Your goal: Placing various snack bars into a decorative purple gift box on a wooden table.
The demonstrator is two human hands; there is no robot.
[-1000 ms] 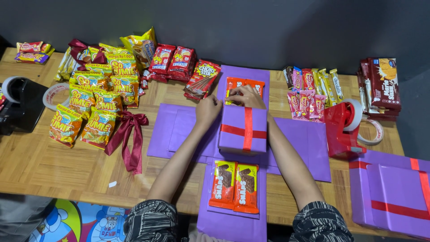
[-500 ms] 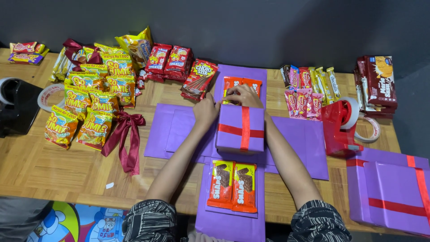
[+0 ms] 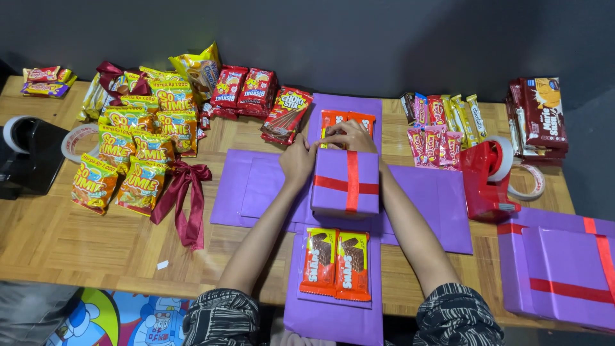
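We see both hands at the far side of a small purple box [image 3: 344, 181] with a red ribbon cross, sitting mid-counter on unfolded purple flaps [image 3: 256, 186]. The left hand [image 3: 297, 160] presses its far left corner; the right hand [image 3: 346, 136] rests fingers on two orange snack packs [image 3: 346, 120] just behind it, grasping nothing.

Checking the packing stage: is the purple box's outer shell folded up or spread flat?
Spread flat: purple flaps lie on the table around the small box.
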